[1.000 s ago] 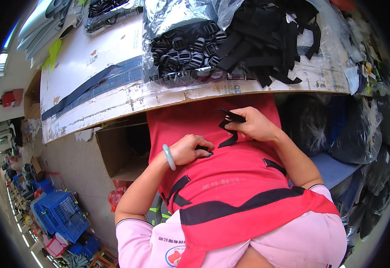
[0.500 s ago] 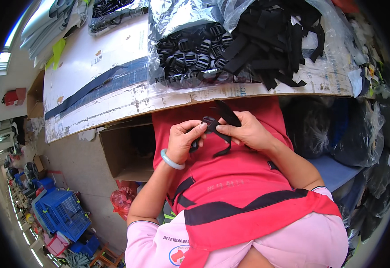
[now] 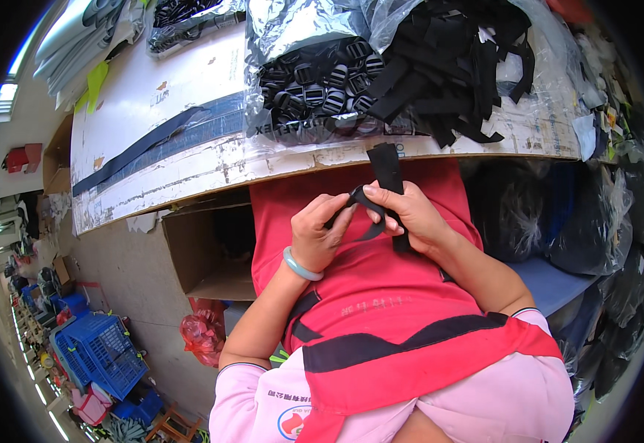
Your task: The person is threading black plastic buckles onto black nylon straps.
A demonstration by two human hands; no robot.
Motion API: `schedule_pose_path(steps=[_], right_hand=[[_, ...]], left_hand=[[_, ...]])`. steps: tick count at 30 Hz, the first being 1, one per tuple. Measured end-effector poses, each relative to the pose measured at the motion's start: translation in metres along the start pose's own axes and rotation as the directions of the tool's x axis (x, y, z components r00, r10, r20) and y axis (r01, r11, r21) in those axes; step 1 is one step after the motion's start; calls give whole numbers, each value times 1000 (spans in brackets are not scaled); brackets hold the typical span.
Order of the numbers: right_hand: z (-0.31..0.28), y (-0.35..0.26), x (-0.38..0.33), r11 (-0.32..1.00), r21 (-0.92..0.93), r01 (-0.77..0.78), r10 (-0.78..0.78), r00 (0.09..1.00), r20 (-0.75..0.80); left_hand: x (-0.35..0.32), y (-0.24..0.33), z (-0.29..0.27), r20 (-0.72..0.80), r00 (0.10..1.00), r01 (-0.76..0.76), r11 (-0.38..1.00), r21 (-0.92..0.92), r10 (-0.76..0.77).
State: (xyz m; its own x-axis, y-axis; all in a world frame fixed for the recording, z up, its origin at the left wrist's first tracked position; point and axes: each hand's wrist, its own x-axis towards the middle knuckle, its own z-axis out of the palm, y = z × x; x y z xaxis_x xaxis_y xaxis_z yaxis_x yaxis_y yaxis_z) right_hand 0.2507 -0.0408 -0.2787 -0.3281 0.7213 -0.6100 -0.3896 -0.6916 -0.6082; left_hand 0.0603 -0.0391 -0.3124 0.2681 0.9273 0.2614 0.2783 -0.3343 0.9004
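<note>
My left hand [image 3: 320,235] and my right hand [image 3: 409,214] meet over my red apron, just below the worktable edge. Both pinch a black webbing strap [image 3: 385,168] that stands up between my fingers; its lower part loops down under my right hand. A small black buckle seems to sit at my left fingertips, but it is mostly hidden. A pale green bangle [image 3: 301,267] circles my left wrist.
The white worktable [image 3: 159,133] carries a clear bag of black plastic buckles [image 3: 314,81], a heap of cut black straps [image 3: 455,66] and a long dark strap [image 3: 145,144]. An open cardboard box [image 3: 204,251] stands under the table at left. Blue crates [image 3: 100,354] sit on the floor.
Both hands have risen from my lap toward the table edge and come together. The strap, earlier hanging from my right hand, now stands upright between both hands.
</note>
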Motion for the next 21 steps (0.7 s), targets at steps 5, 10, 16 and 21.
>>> schedule_pose_path(steps=[5, 10, 16, 21], right_hand=[[4, 7, 5, 979, -43, 201, -203, 976, -73], [-9, -5, 6, 984, -165, 69, -56, 995, 86], [3, -3, 4, 912, -309, 271, -258, 963, 84], [5, 11, 8, 857, -302, 418, -393, 908, 142]], left_hand=[[9, -1, -8, 68, 981, -191, 966, 172, 182], [18, 4, -30, 256, 954, -204, 962, 182, 154], [24, 23, -47, 209, 782, 594, 601, -535, -587], [3, 11, -19, 392, 672, 687, 332, -646, -628]])
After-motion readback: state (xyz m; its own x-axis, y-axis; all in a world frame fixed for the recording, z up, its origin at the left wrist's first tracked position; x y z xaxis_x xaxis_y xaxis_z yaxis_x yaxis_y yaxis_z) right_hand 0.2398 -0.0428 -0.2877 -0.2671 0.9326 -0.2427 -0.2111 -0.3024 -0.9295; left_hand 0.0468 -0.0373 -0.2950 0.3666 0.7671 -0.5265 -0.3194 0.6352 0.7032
